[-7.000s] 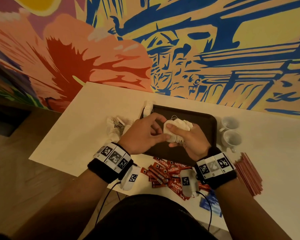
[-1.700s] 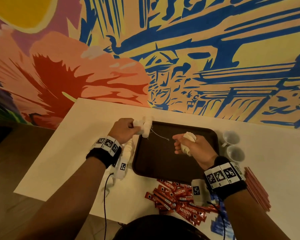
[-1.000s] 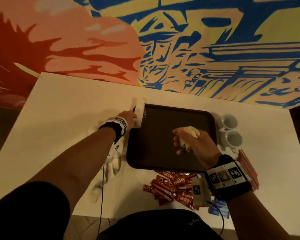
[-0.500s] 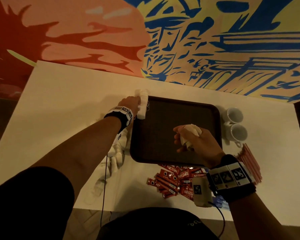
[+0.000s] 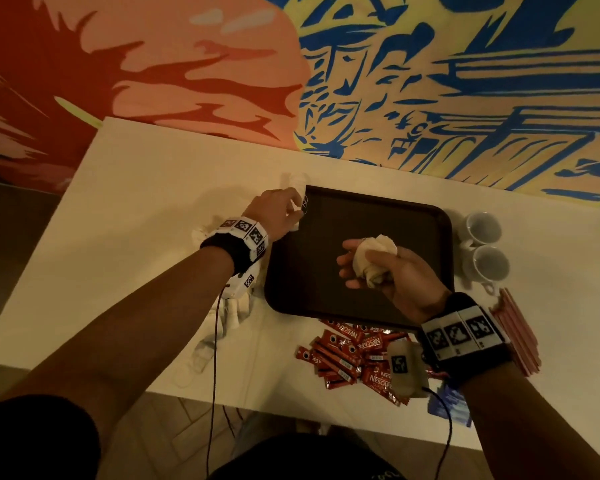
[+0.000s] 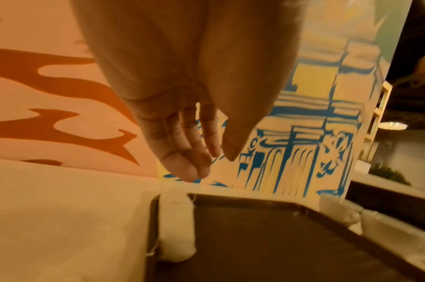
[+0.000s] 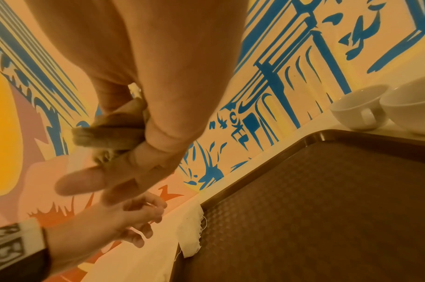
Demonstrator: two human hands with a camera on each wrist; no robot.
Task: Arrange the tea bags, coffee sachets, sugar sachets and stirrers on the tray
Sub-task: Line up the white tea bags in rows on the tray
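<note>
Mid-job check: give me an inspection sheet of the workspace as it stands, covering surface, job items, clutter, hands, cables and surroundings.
Surface: pale table, dark tray near its far edge.
Job's things: one tea bag at the tray's left rim; bunched tea bags in hand; coffee sachets and stirrers off the tray; white sachets left of the tray.
Clutter: two white cups; blue packets.
Hands: left hand above the placed tea bag, fingers relaxed; right hand grips the bunch.
Cables: wrist cable crossing the table edge.
Surroundings: painted mural wall.
</note>
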